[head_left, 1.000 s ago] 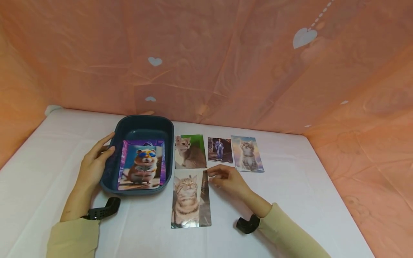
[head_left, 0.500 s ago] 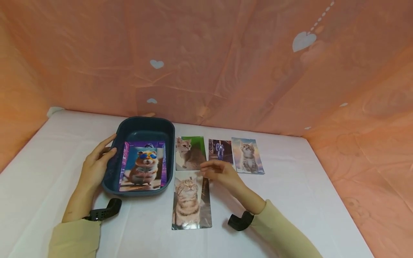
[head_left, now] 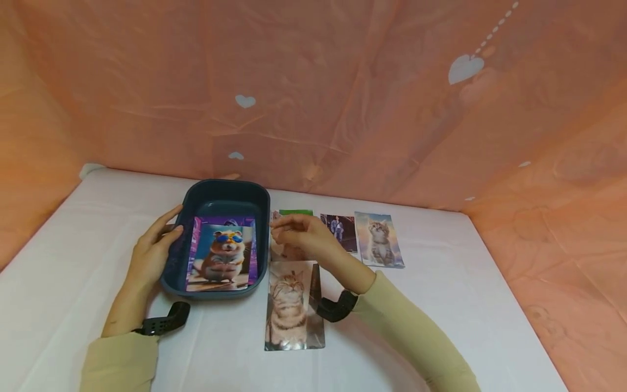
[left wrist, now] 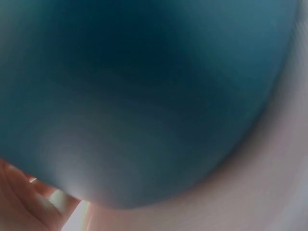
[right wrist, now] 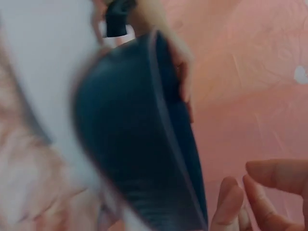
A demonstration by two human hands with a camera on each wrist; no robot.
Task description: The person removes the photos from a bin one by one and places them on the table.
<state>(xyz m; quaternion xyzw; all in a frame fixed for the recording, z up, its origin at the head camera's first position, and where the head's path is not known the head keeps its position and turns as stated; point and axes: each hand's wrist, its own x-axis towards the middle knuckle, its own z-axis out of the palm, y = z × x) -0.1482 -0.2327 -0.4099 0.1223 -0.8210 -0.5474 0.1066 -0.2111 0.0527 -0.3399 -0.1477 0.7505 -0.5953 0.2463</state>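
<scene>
My left hand [head_left: 152, 250] grips the left wall of a dark blue plastic tray [head_left: 230, 190], thumb at its rim. Inside the tray, a hamster picture card [head_left: 222, 261] lies on a purple card [head_left: 253, 269]. My right hand [head_left: 308, 237] hovers by the tray's right rim, covering much of a cat photo with a green background [head_left: 296, 211]. Its fingers are loosely bent with nothing between them, as the right wrist view shows. Just below lies a larger tabby cat photo [head_left: 289, 313]. In the left wrist view, the blurred tray wall [left wrist: 144, 96] fills most of the frame.
Right of my right hand lie a small photo of a standing person [head_left: 343, 231] and a kitten photo [head_left: 379, 239]. All rest on a white tablecloth [head_left: 431, 305]. An orange curtain [head_left: 313, 98] with white hearts hangs behind and at both sides.
My right hand has moved left and slightly away, from the tabby photo's corner to the tray's right rim. My left hand stays on the tray. The photos keep their layout.
</scene>
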